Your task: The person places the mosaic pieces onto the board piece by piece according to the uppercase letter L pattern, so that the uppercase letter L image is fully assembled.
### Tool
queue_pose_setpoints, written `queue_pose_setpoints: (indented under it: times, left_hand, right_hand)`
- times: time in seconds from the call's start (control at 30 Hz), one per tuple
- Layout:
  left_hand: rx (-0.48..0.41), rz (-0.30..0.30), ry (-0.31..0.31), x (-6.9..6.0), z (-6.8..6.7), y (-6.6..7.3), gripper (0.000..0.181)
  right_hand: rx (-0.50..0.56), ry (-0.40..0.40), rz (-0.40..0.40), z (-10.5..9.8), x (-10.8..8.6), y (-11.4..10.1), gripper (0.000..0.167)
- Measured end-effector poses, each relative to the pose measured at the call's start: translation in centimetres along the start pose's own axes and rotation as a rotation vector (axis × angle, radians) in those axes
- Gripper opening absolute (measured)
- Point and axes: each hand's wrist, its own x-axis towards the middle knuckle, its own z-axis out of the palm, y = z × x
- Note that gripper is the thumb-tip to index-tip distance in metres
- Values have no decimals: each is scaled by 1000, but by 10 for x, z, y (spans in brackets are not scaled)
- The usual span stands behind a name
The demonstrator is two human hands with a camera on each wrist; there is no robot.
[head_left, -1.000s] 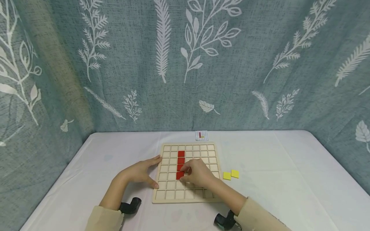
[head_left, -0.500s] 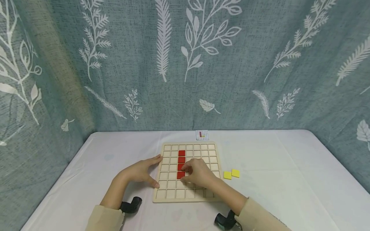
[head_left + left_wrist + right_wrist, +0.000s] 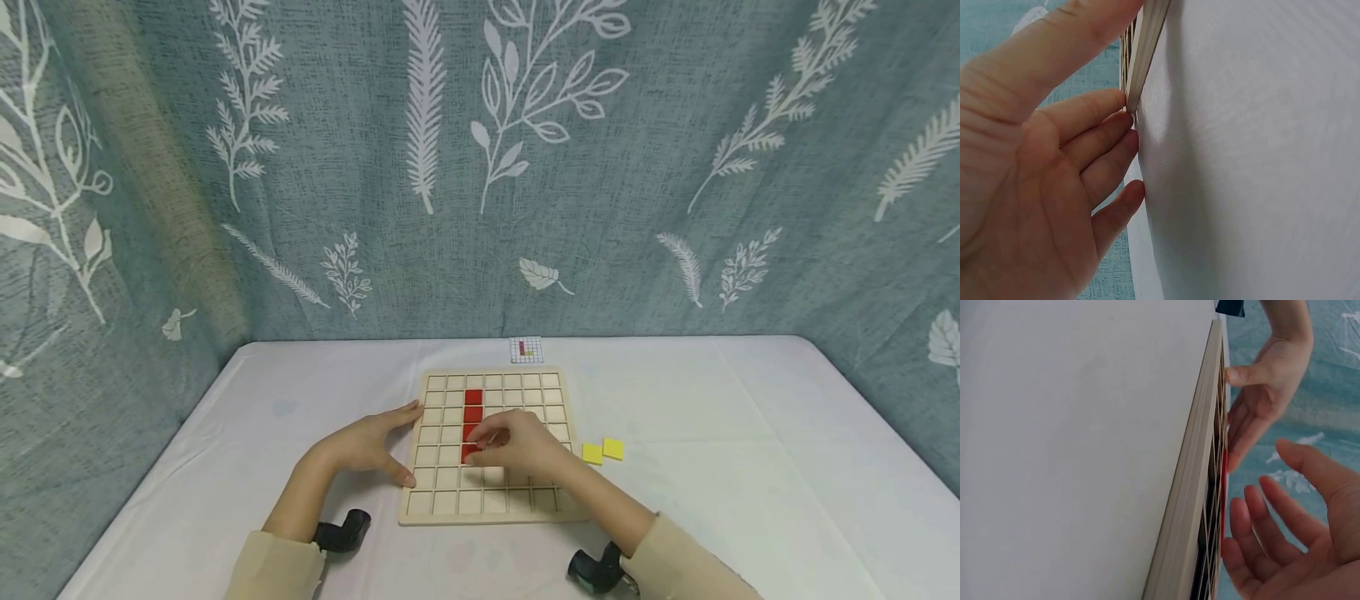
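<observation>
We see the left hand (image 3: 375, 446) spread wide, fingertips and thumb against the near side of the board (image 3: 446, 502). The right hand (image 3: 519, 443) (thumb and fingers parted, loosely bent) is over it, fingertips by the column of red tiles (image 3: 473, 414); two yellow tiles (image 3: 592, 454) lie to its right, a card (image 3: 527, 350) beyond.

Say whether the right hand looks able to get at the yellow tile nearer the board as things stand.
Probably yes: that yellow tile lies uncovered beside the board, close to the right hand, which appears to hold nothing.
</observation>
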Motion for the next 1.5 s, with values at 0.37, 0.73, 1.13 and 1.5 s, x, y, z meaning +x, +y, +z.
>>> queue_pose_setpoints:
  times: [0.37, 0.73, 1.13, 1.5]
  left_hand:
    - [3, -14, 5, 1, 0, 1, 103]
    - [-13, -35, -4, 0, -1, 2, 104]
    - [-8, -22, 2, 0, 1, -2, 104]
    - [-9, -15, 4, 0, 1, -1, 104]
  right_hand:
    - [118, -76, -17, -24, -18, 14, 32]
    - [89, -42, -16, -51, -46, 37, 36]
    - [67, 68, -16, -83, -70, 49, 39]
    - [-4, 95, 26, -102, -77, 62, 43]
